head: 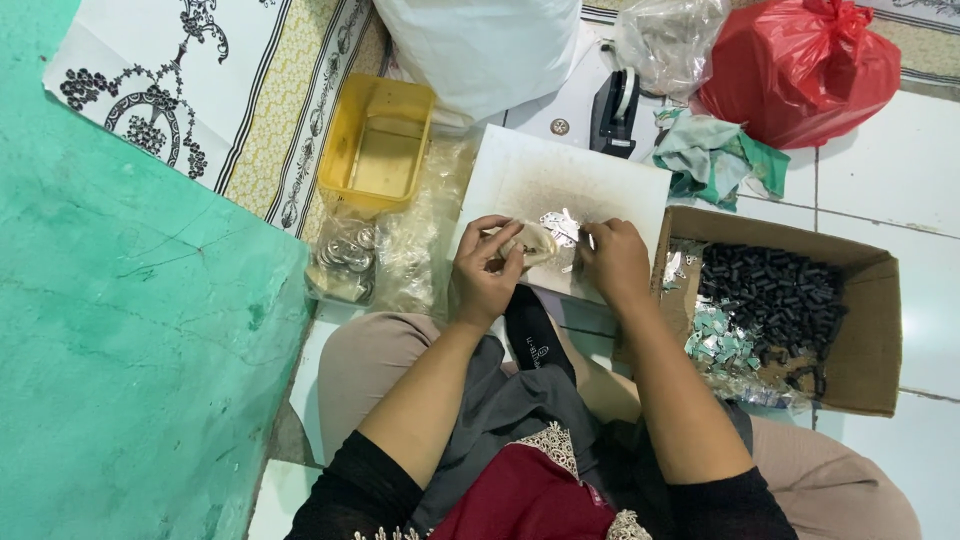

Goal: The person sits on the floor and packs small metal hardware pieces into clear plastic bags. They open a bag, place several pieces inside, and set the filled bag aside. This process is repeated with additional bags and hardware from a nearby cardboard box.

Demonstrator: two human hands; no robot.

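Note:
I sit on the floor with a white board (520, 170) in front of my knees. My left hand (487, 272) pinches a small clear plastic bag (535, 243) at the board's near edge. My right hand (615, 262) rests with fingers closed beside a small heap of shiny silver metal pieces (561, 226) on the board. Whether it holds a piece I cannot tell.
A cardboard box (868, 330) at right holds several small black cylinders (775, 300) and silvery pieces. A yellow plastic tub (378, 145) and clear bags of metal parts (345, 262) lie left. Behind are a tape dispenser (615, 110), a red bag (800, 65), a white bag (480, 45), a green wall (120, 330).

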